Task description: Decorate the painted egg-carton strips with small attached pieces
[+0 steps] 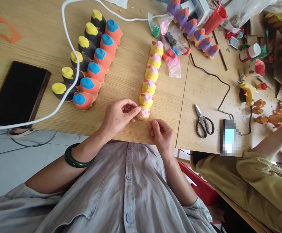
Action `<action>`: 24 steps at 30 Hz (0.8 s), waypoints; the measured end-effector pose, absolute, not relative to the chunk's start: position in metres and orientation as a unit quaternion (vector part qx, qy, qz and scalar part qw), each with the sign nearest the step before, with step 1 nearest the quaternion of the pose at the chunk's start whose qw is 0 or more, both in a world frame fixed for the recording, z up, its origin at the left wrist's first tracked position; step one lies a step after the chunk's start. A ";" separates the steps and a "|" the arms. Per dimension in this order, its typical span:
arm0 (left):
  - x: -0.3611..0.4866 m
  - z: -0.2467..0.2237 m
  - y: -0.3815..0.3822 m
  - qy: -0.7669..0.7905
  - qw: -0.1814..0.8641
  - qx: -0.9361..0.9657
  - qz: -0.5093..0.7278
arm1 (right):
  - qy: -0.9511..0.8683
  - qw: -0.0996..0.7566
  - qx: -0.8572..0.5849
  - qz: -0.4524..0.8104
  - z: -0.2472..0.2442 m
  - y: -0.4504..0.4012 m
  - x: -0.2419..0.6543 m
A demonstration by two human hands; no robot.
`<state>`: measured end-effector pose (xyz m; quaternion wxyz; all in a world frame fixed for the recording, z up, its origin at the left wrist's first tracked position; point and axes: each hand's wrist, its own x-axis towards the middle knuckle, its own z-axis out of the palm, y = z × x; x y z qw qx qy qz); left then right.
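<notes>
A strip of yellow clay-covered bumps [151,84], each topped with pink clay and small red side pieces, runs away from me across the table. My left hand [118,117] has thumb and forefinger pinched together at the left side of the nearest bump, touching it. Whatever sits between those fingertips is hidden. Just right of the strip's near end, my right hand [163,135] is closed, thumb against curled fingers, apart from the strip; anything in it is too small to make out. Left of the strip lie orange bumps with blue tops [99,64] and black bumps with yellow tops [82,53].
A white cable [66,35] loops over the black bumps, near a phone [16,92]. Clay bags [171,61], purple bumps [191,27], scissors [202,123], a glue gun [247,90] and a lit device [228,137] lie rightward. Another person's sleeve [259,174] is at right.
</notes>
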<state>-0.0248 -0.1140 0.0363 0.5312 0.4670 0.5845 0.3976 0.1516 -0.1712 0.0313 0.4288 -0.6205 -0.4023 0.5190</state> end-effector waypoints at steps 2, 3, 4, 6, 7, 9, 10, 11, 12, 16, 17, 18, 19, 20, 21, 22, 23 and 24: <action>-0.024 0.038 -0.113 0.586 0.539 0.460 0.393 | -0.403 0.429 -0.619 0.520 0.029 -0.169 0.150; -0.024 0.038 -0.113 0.587 0.541 0.459 0.390 | -0.404 0.429 -0.616 0.522 0.029 -0.168 0.150; -0.023 0.039 -0.113 0.587 0.542 0.460 0.387 | -0.405 0.429 -0.614 0.524 0.028 -0.166 0.149; -0.023 0.039 -0.113 0.586 0.542 0.462 0.386 | -0.408 0.428 -0.611 0.527 0.028 -0.164 0.148; -0.023 0.039 -0.114 0.584 0.544 0.462 0.386 | -0.409 0.425 -0.611 0.528 0.028 -0.164 0.148; -0.025 0.037 -0.115 0.579 0.551 0.457 0.391 | -0.408 0.424 -0.609 0.531 0.029 -0.164 0.149; -0.027 0.036 -0.115 0.576 0.554 0.453 0.396 | -0.406 0.427 -0.606 0.534 0.029 -0.164 0.150; -0.028 0.035 -0.116 0.573 0.555 0.448 0.403 | -0.401 0.432 -0.601 0.539 0.029 -0.164 0.151; -0.030 0.034 -0.117 0.570 0.556 0.444 0.410 | -0.393 0.440 -0.596 0.545 0.029 -0.165 0.152; -0.035 0.031 -0.122 0.565 0.552 0.437 0.431 | -0.348 0.479 -0.572 0.568 0.030 -0.167 0.158; -0.036 0.031 -0.123 0.567 0.551 0.434 0.432 | -0.339 0.487 -0.567 0.571 0.031 -0.166 0.160; -0.036 0.031 -0.125 0.569 0.550 0.433 0.432 | -0.331 0.494 -0.563 0.573 0.032 -0.166 0.162; -0.036 0.031 -0.126 0.571 0.548 0.431 0.433 | -0.325 0.500 -0.560 0.575 0.033 -0.165 0.163; -0.037 0.031 -0.128 0.574 0.542 0.428 0.440 | -0.319 0.507 -0.557 0.576 0.034 -0.164 0.165; -0.037 0.031 -0.130 0.575 0.538 0.430 0.442 | -0.314 0.514 -0.552 0.577 0.036 -0.163 0.166; -0.038 0.030 -0.131 0.579 0.529 0.429 0.447 | -0.309 0.521 -0.549 0.576 0.037 -0.161 0.167; -0.040 0.029 -0.133 0.585 0.522 0.429 0.448 | -0.306 0.526 -0.546 0.575 0.039 -0.159 0.169; -0.042 0.027 -0.134 0.593 0.512 0.433 0.446 | -0.305 0.529 -0.545 0.574 0.041 -0.157 0.170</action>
